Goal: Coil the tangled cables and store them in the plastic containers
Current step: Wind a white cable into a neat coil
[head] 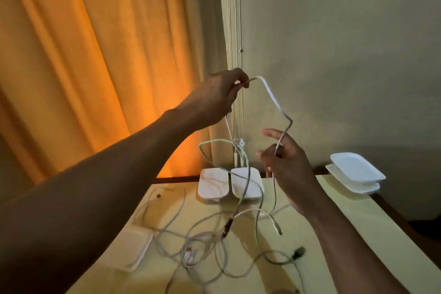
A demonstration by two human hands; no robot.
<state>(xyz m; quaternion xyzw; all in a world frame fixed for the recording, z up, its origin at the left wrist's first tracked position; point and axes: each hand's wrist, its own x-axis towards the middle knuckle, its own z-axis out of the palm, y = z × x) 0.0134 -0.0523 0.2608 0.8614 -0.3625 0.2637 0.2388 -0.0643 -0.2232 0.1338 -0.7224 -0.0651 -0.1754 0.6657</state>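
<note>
My left hand [216, 96] is raised above the table and pinches a white cable [272, 98] near its top bend. The cable arches right and down to my right hand [285, 164], whose fingers curl round it lower down. From both hands the cable hangs into a tangle of white cables [210, 243] spread over the table. One plug with a dark end [299, 252] lies at the front right. Two white plastic containers [230, 185] stand side by side at the table's far edge.
A stack of two white containers [355, 172] sits at the table's far right corner. Another white container [130, 252] lies at the left front of the yellow table [346, 222]. An orange curtain [83, 55] hangs behind on the left, and a grey wall is on the right.
</note>
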